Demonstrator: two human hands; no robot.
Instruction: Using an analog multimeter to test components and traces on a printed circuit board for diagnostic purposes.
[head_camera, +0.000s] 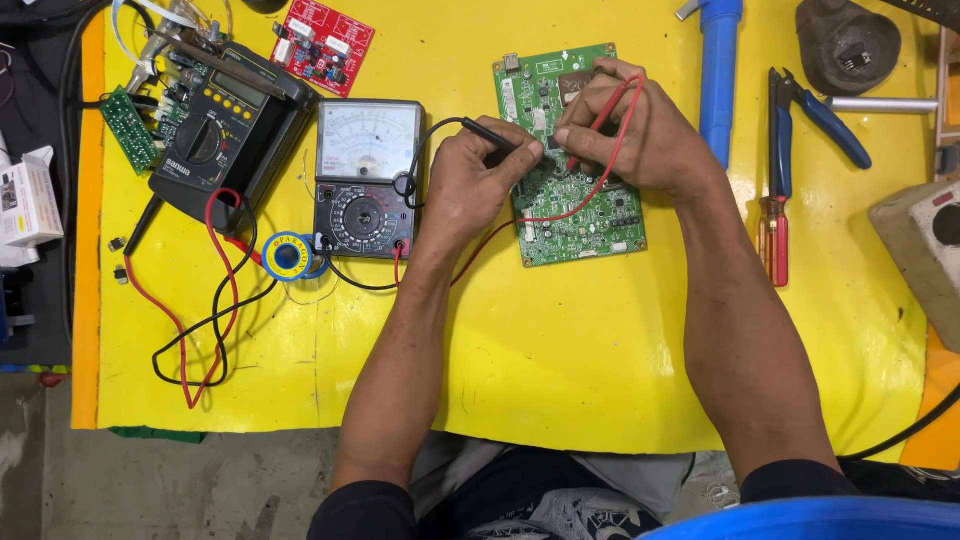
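Nearest the camera, a blue curved plastic rim (800, 518) edges the frame below the person's forearms. On the yellow surface (560, 360), the left hand (470, 185) has its fingers clamped on a black test probe (492, 133), and the right hand (640, 130) pinches a red test probe (598, 125). Both tips meet the green printed circuit board (580, 215) near its middle, right of the grey analogue multimeter (365, 180) the leads run to. Probing looks under way; whether a reading is taken cannot be told. A black digital multimeter (215, 135) lies far left; blue-handled pliers (800, 110) lie right.
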